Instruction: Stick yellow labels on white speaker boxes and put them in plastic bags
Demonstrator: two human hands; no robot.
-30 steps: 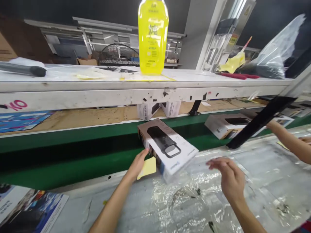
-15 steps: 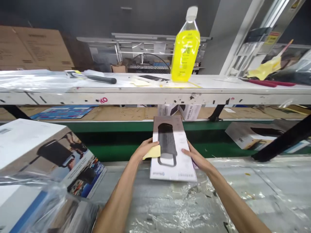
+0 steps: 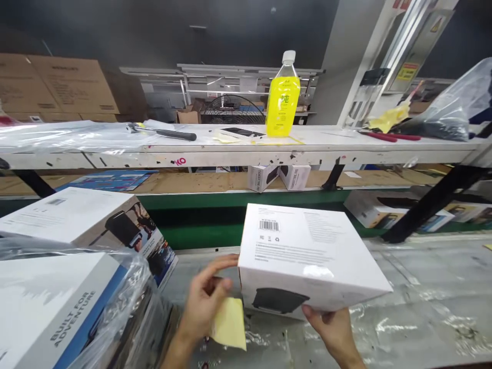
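A white printed carton [image 3: 315, 241] is tilted in front of me, a barcode and small print on its upper face and a picture of a dark device on its near side. My right hand [image 3: 334, 330] grips its lower near edge, thumb on the near side and fingers hidden beneath. My left hand [image 3: 205, 302] is at the carton's left end, fingertips reaching to its edge. From that hand hangs a thin yellow sheet [image 3: 230, 324], pinched near the thumb; I cannot tell whether it is cloth or paper.
To my left are a picture-printed carton [image 3: 126, 230] and another carton [image 3: 57, 307] in clear plastic. Across the back runs a white shelf [image 3: 230, 155] with a yellow bottle [image 3: 283, 100] and a hammer-like tool [image 3: 165, 133]. A black strut [image 3: 426, 207] slants at right.
The carton has been turned from its large device-picture face to its barcode face and come nearer. My right hand has moved underneath; the left, still with the yellow sheet, has moved lower.
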